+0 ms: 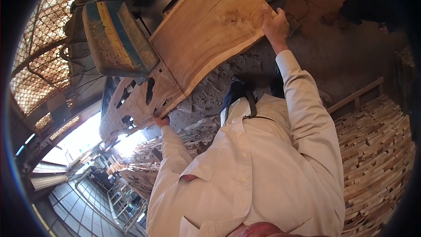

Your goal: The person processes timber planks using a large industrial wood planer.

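A broad wooden slab point(210, 26) with a wavy natural edge lies across the machine table. My right hand point(276, 25) grips its far right end, thumb and fingers at the edge. A thin straight line divides this slab from a paler, holed wooden piece point(144, 94) on the left. My left hand point(161, 120) is closed at the lower edge of that holed piece, with part of its fingers hidden beneath the wood. Just over the holed part sits a dusty blue and yellow machine housing point(120, 39), close above the dividing line.
Stacked wood offcuts point(377, 149) fill the lower right beside a wooden rail point(355, 96). Wire mesh point(41, 39) stands at the upper left. Sawdust and scraps point(219, 77) lie below the slab, and a dark shape point(372, 0) fills the upper right.
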`<action>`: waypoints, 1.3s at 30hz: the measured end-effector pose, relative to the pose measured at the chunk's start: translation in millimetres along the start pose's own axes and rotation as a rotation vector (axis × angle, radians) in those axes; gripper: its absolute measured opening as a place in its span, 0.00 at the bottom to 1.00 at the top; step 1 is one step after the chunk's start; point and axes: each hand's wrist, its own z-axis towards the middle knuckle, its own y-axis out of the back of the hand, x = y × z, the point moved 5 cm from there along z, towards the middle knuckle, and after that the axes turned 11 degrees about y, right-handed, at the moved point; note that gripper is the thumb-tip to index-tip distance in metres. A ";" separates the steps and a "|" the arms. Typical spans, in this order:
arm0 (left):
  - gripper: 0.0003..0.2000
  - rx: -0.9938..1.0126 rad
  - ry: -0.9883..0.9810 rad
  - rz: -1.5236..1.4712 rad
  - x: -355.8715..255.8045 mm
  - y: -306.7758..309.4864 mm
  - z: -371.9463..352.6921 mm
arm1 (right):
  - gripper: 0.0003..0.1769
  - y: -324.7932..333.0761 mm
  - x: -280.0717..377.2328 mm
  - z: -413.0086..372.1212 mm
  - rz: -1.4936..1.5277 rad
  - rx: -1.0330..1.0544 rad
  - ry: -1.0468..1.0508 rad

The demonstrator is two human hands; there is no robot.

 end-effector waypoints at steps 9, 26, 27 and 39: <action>0.52 -0.088 0.032 -0.050 -36.3 8.0 -33.6 | 0.51 3.1 9.5 -2.0 -0.008 -0.054 0.065; 0.38 -0.167 0.650 -1.254 -84.5 15.0 -66.8 | 0.34 -18.4 -35.3 23.4 0.061 -0.121 0.212; 0.39 -0.197 0.642 -1.249 -78.0 11.9 -63.7 | 0.33 -23.1 -42.1 24.8 0.073 -0.139 0.225; 0.28 -0.477 0.718 -1.419 -60.6 -2.7 -53.8 | 0.31 -14.2 18.0 -1.2 0.282 0.043 0.216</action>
